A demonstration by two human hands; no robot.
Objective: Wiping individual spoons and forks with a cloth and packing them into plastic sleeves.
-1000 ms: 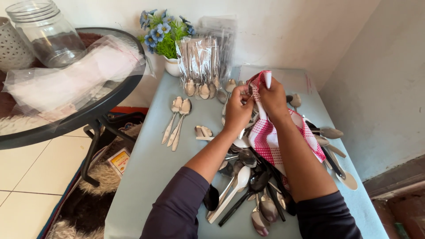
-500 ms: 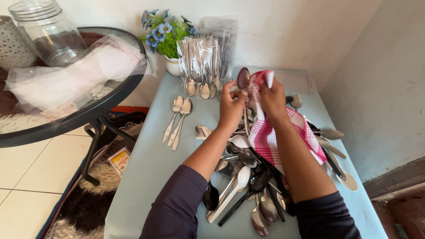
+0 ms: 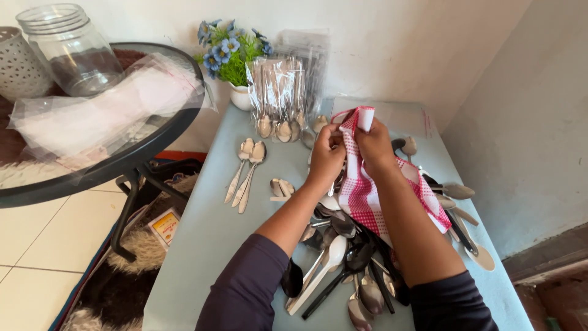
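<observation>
Now both your hands, left hand (image 3: 326, 156) and right hand (image 3: 375, 146), grip the checked cloth (image 3: 361, 190), three wiped spoons (image 3: 246, 171) set aside, a big pile (image 3: 343, 257) left on the counter (image 3: 208, 245).

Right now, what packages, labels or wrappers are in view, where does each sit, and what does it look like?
Clear plastic sleeves of spoons: upright at the table's far edge, beside the flower pot; transparent, silvery contents.
Clear plastic bags: heaped on the round glass table, left; crinkled, see-through.
Small packet: on the floor under the round glass table; squarish, white and orange.
No screens or signs.
</observation>
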